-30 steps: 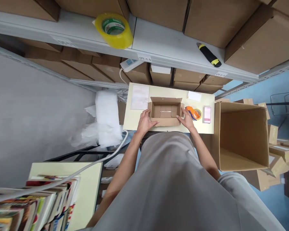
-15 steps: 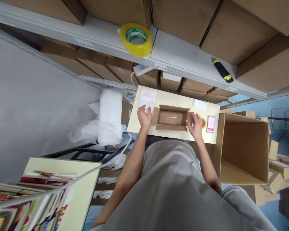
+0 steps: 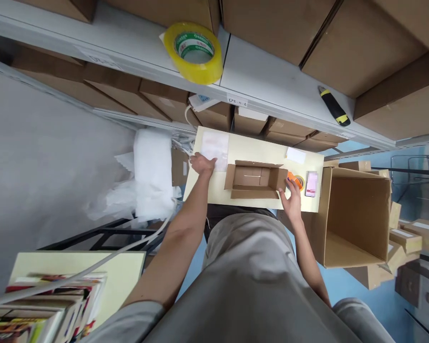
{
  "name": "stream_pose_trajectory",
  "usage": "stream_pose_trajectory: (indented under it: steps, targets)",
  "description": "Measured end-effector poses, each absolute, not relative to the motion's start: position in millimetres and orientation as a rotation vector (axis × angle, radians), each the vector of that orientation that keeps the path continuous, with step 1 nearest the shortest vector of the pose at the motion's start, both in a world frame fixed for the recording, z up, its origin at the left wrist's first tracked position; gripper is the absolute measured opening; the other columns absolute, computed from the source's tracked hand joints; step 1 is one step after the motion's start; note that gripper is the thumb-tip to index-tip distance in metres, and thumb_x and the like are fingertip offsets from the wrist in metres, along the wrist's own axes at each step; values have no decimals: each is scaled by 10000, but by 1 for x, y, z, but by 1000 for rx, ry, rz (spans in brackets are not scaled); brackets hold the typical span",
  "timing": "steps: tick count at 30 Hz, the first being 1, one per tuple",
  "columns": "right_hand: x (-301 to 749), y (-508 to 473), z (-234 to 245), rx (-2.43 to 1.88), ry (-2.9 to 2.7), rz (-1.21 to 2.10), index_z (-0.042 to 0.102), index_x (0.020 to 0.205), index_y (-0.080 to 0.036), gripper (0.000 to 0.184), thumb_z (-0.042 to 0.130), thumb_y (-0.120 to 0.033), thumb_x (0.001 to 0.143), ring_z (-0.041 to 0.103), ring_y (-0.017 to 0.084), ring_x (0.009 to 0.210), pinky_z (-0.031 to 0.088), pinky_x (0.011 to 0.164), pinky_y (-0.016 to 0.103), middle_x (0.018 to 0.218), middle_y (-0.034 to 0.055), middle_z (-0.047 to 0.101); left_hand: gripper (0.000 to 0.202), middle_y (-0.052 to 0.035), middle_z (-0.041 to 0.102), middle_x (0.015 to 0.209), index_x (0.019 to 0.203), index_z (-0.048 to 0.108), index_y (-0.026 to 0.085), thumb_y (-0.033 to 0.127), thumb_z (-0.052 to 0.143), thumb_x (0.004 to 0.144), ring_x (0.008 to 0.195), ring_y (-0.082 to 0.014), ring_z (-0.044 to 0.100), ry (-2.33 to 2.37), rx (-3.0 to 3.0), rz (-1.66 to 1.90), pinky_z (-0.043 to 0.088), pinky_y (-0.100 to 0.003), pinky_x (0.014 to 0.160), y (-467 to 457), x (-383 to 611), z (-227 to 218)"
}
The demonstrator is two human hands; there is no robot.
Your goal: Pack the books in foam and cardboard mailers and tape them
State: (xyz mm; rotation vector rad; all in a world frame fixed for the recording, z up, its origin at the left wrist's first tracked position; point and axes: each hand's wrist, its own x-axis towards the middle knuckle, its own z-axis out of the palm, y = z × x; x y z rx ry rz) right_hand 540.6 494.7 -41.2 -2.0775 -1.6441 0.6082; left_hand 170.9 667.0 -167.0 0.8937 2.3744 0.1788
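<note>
A small cardboard box [image 3: 252, 177] lies on the pale yellow table [image 3: 219, 193] with its flaps spread and its inside bare. At the table's left edge is my left hand [image 3: 203, 164], fingers apart and holding nothing, its thumb by the lower edge of a whitish sheet or flat bag [image 3: 215, 145]. My right hand [image 3: 291, 201] is open beside the box's right flap, thumb close to the flap; whether it touches cannot be made out. Just beyond those fingers sits an orange tape dispenser [image 3: 295, 181]. A phone [image 3: 311, 184] with a lit screen lies farther right.
Above the table runs a grey shelf [image 3: 260, 66] with a yellow tape roll [image 3: 196, 53] and a utility knife [image 3: 334, 105]. A large open carton [image 3: 357, 219] stands right. White foam wrap [image 3: 152, 174] is left, books [image 3: 57, 305] lower left.
My left hand has moved left, away from the small box, and turned outward to the table's edge. My right hand has shifted slightly down beside the right flap. The view has shifted a little.
</note>
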Motion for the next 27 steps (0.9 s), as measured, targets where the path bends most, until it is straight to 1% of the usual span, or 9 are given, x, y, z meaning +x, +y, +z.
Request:
stream_pose_trajectory:
  steps: [3,7,12,16,19,21,23,25,27]
  targets:
    - [539,495,-37,-2088,-1631,600,693,1569,-212,639,591,-639,1106,576,378,1590,486,1331,630,1660,225,633,730,-286,607,1587,1442,624,101,406,918,847,1501,-442,580,2337,905,223,503,-544,1278,666,164,-166]
    - [536,505,-28,-2063,-1624,582,692,1565,-191,638,570,-618,1107,538,381,1618,484,1330,632,1680,241,607,443,-247,715,1476,1385,653,132,279,713,971,1415,-395,683,2253,887,396,509,-538,1285,662,158,-155]
    - [528,526,-10,-2045,-1625,599,715,1534,-212,597,535,-603,1121,533,381,1632,473,1336,656,1700,230,606,423,-226,762,1422,1404,625,157,251,677,995,1420,-369,720,2231,916,764,508,-551,1307,650,147,-116]
    - [509,549,15,-1830,-1591,809,745,1501,-223,618,590,-670,1103,582,364,1612,460,1375,615,1681,195,652,469,-173,794,1339,1403,572,194,446,728,1039,1303,-299,787,1967,943,1320,601,-481,1224,636,141,-65]
    - [491,565,36,-1543,-1422,1154,703,1564,-258,776,693,-809,1018,644,347,1564,522,1344,567,1650,165,691,632,-121,820,1302,1330,597,245,665,859,937,1226,-289,816,1562,945,1541,650,-468,1160,620,158,-25]
    - [481,572,49,-1377,-1318,1357,645,1625,-287,931,772,-884,921,648,348,1569,542,1330,559,1667,143,685,708,-102,833,1276,1291,627,257,729,923,855,1204,-294,827,1357,932,1525,677,-447,1109,604,181,-6]
    - [473,574,59,-1259,-1236,1514,634,1622,-289,1052,799,-959,828,652,357,1567,567,1308,551,1655,130,699,722,-93,849,1197,1274,646,253,725,956,824,1168,-306,840,1233,895,1419,706,-417,1021,587,210,6]
    - [467,570,64,-1196,-1125,1633,686,1539,-250,1087,774,-1021,777,685,372,1528,611,1264,534,1577,138,754,712,-94,862,1147,1271,651,244,713,956,831,1114,-309,851,1133,857,1299,715,-402,948,570,238,12]
    - [465,562,64,-1204,-989,1677,741,1417,-212,1037,794,-1014,761,733,386,1462,653,1213,518,1461,151,815,707,-104,869,1151,1267,650,236,706,955,837,1079,-303,856,1071,841,1216,710,-396,926,557,260,12]
